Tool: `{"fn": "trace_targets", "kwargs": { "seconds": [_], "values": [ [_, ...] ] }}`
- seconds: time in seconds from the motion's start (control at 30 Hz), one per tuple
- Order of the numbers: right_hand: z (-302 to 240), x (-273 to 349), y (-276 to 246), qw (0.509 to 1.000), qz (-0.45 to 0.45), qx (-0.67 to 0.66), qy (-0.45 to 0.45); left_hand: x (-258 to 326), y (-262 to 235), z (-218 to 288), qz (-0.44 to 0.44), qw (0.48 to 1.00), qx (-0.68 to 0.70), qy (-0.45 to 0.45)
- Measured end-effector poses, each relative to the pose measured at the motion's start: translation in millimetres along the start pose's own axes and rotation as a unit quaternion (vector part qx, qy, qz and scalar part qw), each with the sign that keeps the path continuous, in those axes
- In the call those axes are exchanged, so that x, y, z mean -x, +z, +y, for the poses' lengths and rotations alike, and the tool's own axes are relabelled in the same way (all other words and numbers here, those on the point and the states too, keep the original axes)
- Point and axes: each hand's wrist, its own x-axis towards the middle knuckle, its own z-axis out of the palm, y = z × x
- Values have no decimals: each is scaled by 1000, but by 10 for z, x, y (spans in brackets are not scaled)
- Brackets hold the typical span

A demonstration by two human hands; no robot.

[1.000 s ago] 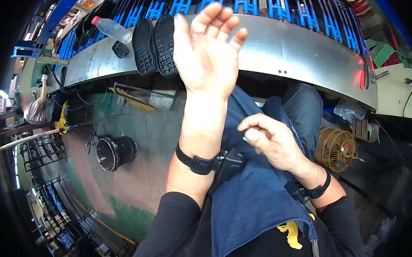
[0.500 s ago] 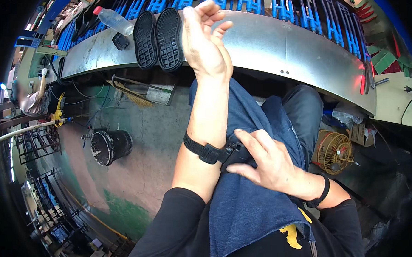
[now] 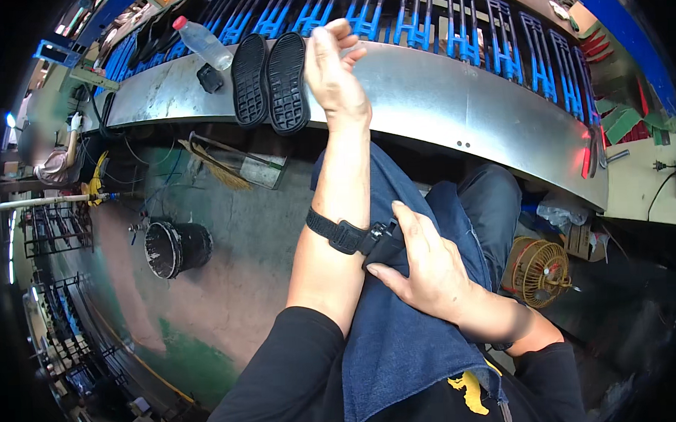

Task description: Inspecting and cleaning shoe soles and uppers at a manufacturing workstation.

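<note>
Now the right hand (image 3: 430, 271) pinches the strap (image 3: 347, 235) on the left arm; the left hand (image 3: 334, 69) curls loosely beside the soles (image 3: 270, 82).

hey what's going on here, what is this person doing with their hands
A seated person in a blue apron holds the left hand up at the curved metal bench edge, beside two black rubber shoe soles lying tread up. The right hand presses on the buckle of a black strap worn around the left forearm. A clear plastic bottle with a red cap lies on the bench; a black bucket stands on the floor.
</note>
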Motion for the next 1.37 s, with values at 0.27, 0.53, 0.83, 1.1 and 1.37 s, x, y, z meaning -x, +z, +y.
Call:
{"fn": "trace_targets", "kwargs": {
  "seconds": [0.27,0.53,0.83,1.1,1.37],
  "values": [
    [-33,33,13,998,18,37,-39,2,3,-3,-33,999,-17,14],
    [16,-19,133,996,64,-17,-64,-177,-49,174,-16,999,37,34],
    [41,-133,165,992,-2,-124,-35,-238,-581,459,-65,996,-37,49],
    [586,-542,-451,969,85,-210,101,-1110,-2757,458,84,899,-425,-61],
    [-507,-1442,-1417,962,249,37,-105,-2155,-2776,-252,100,670,-719,-155]
  ]
}}
